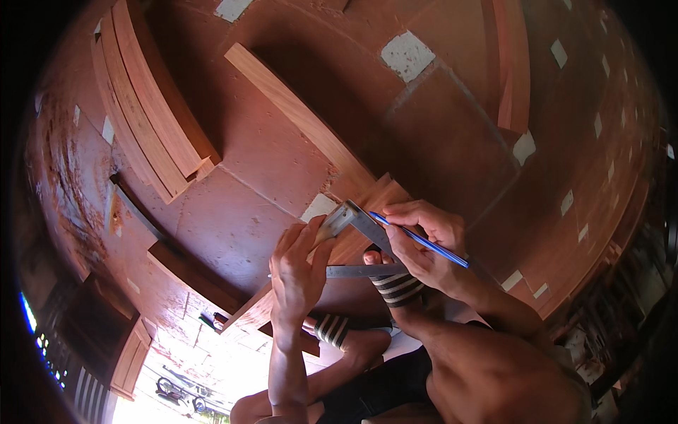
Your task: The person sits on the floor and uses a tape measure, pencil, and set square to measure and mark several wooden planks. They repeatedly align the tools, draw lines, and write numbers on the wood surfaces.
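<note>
My left hand (298, 272) is closed around the pale stock of a try square (335, 223), pressing it against a reddish wooden board (353, 245). The square's dark blade (372, 232) slants toward my right hand (431, 237). That hand grips a blue pen (434, 247), its tip beside the blade near the square's corner. Below my left fingers, a flat dark metal strip (364, 271) crosses over the board; whether it is fixed to anything I cannot tell. My feet, in striped sandals (397, 287), are close to the board.
Another long board (300, 106) runs from the far side toward the square. Several boards (152, 106) lie together at the far left, and one (514, 71) at the far right. A dark metal bar (138, 206) and a board (191, 274) lie at left on the reddish tiled floor (452, 127).
</note>
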`<state>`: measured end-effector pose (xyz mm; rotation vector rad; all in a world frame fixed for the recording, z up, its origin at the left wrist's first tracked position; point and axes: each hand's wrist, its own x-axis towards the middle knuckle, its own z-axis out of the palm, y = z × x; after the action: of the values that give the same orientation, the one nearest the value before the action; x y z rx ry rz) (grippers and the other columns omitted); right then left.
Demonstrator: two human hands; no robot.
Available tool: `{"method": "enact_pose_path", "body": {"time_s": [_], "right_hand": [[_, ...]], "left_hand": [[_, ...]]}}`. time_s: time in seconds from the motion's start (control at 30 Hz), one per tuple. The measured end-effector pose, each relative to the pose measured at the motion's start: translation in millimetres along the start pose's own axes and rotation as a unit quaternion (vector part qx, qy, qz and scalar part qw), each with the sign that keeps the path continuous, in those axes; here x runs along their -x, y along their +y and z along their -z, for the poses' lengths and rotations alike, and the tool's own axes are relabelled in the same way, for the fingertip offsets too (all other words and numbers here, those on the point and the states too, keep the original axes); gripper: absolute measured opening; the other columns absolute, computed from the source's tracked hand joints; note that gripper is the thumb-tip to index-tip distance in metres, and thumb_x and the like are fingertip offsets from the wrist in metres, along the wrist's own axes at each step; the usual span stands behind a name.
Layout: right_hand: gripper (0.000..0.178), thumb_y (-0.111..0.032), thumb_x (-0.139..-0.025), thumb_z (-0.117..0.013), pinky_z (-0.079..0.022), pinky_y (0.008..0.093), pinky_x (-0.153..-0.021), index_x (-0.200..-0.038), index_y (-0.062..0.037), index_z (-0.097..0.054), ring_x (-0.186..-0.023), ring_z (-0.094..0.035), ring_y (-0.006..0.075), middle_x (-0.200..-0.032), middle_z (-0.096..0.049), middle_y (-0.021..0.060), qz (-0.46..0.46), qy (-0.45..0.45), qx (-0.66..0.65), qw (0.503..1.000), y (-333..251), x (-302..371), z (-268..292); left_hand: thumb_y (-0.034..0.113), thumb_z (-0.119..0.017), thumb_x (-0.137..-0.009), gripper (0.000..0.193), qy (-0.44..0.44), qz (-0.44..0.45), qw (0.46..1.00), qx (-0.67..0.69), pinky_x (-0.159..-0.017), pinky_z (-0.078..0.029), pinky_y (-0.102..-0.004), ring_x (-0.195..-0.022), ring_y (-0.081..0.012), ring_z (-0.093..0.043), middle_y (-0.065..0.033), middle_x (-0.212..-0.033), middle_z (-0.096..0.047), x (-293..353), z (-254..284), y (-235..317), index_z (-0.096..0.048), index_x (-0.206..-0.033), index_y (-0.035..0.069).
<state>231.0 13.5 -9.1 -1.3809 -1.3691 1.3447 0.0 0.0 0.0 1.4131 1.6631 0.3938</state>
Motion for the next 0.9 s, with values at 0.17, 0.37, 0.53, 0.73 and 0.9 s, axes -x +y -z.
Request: {"method": "enact_pose_path", "body": {"time_s": [0.17,0.37,0.53,0.73,0.9], "right_hand": [[0.013,0.001,-0.094,-0.074,-0.061,0.0303,-0.081,-0.103,0.0064,-0.067,-0.096,-0.075,0.0222,-0.107,-0.073,0.0235,0.006,-0.018,0.021,1.0,1.8,-4.4,4.0],[0.012,0.0,-0.094,-0.074,-0.06,0.0303,-0.08,-0.103,0.0064,-0.069,-0.096,-0.075,0.0228,-0.107,-0.073,0.0221,-0.019,-0.018,0.003,1.0,-0.4,-5.3,0.9],[0.012,0.004,-0.092,-0.074,-0.064,0.0277,-0.068,-0.104,0.0061,-0.071,-0.086,-0.075,0.0173,-0.105,-0.072,0.0195,-0.019,-0.014,-0.004,1.0,-1.1,-5.8,0.3],[0.012,0.005,-0.092,-0.073,-0.066,0.026,-0.062,-0.104,0.0063,-0.072,-0.081,-0.075,0.0144,-0.104,-0.072,0.018,-0.011,-0.014,-0.009,1.0,-1.8,-7.0,-0.5],[0.011,0.005,-0.093,-0.073,-0.066,0.0256,-0.062,-0.104,0.0066,-0.071,-0.081,-0.075,0.0143,-0.105,-0.072,0.0178,-0.005,-0.016,-0.001,1.0,-2.4,-7.7,-1.3]], "left_hand": [[0.0,-0.075,-0.087,0.035,-0.002,0.001,1.0,0.015,-0.08,-0.055,-0.0426,-0.089,-0.0358,-0.069,-0.019,-0.097,-0.068,-5.7,-5.3,-1.2,-0.071,-0.122,-0.004],[-0.002,-0.076,-0.086,0.037,-0.006,-0.004,1.0,0.015,-0.079,-0.054,-0.043,-0.087,-0.0354,-0.068,-0.0187,-0.096,-0.067,-5.3,-2.6,-2.5,-0.071,-0.123,-0.003],[-0.003,-0.076,-0.086,0.038,-0.007,-0.003,1.0,0.014,-0.078,-0.054,-0.0422,-0.086,-0.0348,-0.067,-0.0185,-0.095,-0.067,-4.9,-1.1,-2.0,-0.071,-0.123,-0.003],[-0.004,-0.076,-0.085,0.038,-0.01,0.003,1.0,0.02,-0.077,-0.054,-0.0415,-0.085,-0.034,-0.067,-0.018,-0.094,-0.066,-5.0,-1.7,-2.1,-0.071,-0.123,-0.004],[-0.004,-0.076,-0.085,0.038,-0.01,0.002,1.0,0.02,-0.077,-0.054,-0.0416,-0.084,-0.0336,-0.067,-0.0179,-0.094,-0.066,-4.4,-1.3,-3.2,-0.071,-0.123,-0.003]]}}
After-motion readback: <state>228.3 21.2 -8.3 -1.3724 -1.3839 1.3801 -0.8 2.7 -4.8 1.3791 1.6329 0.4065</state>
